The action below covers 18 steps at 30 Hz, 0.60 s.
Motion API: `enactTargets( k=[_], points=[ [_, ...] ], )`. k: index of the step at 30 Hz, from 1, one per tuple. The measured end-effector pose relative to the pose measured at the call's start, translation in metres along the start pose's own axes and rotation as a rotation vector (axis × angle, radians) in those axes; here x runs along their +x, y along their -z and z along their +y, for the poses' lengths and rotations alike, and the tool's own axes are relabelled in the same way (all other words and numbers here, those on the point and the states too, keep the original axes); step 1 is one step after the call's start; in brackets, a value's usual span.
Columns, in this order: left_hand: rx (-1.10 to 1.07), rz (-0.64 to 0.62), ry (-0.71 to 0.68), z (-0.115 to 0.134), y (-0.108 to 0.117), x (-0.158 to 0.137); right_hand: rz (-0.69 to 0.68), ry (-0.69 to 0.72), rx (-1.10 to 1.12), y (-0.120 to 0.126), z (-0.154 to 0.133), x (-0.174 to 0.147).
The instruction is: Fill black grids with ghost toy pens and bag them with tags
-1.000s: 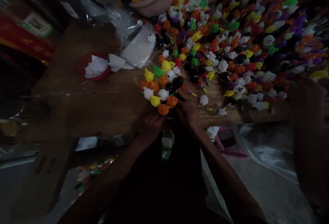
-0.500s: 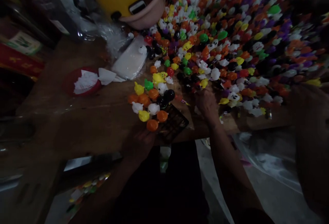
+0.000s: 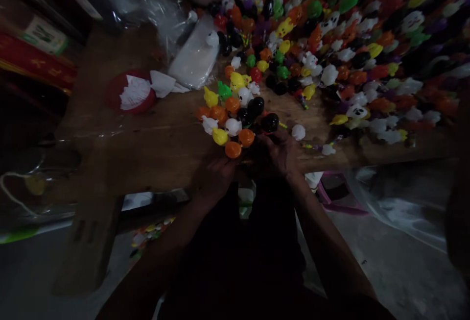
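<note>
In the head view, my left hand (image 3: 218,175) is curled at the near edge of a dark grid rack (image 3: 253,153), mostly lost in shadow. Small toy heads stand packed in the rack: an orange toy head (image 3: 233,150), a yellow one (image 3: 219,136) and several white, green and black ones. My right hand (image 3: 282,152) is closed around a toy with a black head (image 3: 270,122), held at the rack's right side. Just right of that hand lie a white round toy head (image 3: 298,132) and a thin toy with a coloured stem (image 3: 312,146).
A big heap of mixed toys (image 3: 352,60) covers the right and back of the wooden table (image 3: 165,163). Left are a red dish (image 3: 113,89) of white paper slips and clear plastic bags (image 3: 196,55). A pink bin (image 3: 341,197) stands below the table edge.
My right hand has come left from the heap's edge to the rack, bringing the black-headed toy. My left hand stays at the rack. The camera view has tilted downward.
</note>
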State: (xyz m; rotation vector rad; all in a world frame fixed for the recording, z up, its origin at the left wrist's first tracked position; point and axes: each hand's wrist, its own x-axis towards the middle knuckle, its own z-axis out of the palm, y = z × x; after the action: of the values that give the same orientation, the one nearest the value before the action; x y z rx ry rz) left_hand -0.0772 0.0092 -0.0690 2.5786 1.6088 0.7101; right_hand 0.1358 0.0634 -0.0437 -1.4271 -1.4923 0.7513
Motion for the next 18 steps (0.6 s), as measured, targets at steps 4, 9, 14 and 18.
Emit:
enactTargets(
  k=[4, 9, 14, 18],
  points=[
    [-0.027, -0.019, 0.003, 0.004, 0.001, 0.005, -0.024, 0.064, 0.026, -0.007, 0.004, 0.003],
    [-0.02, 0.02, -0.031, 0.009, 0.008, 0.006, 0.009, 0.085, -0.128, -0.009, 0.013, -0.003],
    [-0.034, 0.012, -0.031, 0.01, 0.011, 0.006, 0.001, 0.111, -0.253, -0.012, 0.019, -0.009],
    [-0.018, 0.067, -0.067, 0.009, 0.009, 0.005, -0.006, 0.162, -0.258, -0.014, 0.026, -0.009]
  ],
)
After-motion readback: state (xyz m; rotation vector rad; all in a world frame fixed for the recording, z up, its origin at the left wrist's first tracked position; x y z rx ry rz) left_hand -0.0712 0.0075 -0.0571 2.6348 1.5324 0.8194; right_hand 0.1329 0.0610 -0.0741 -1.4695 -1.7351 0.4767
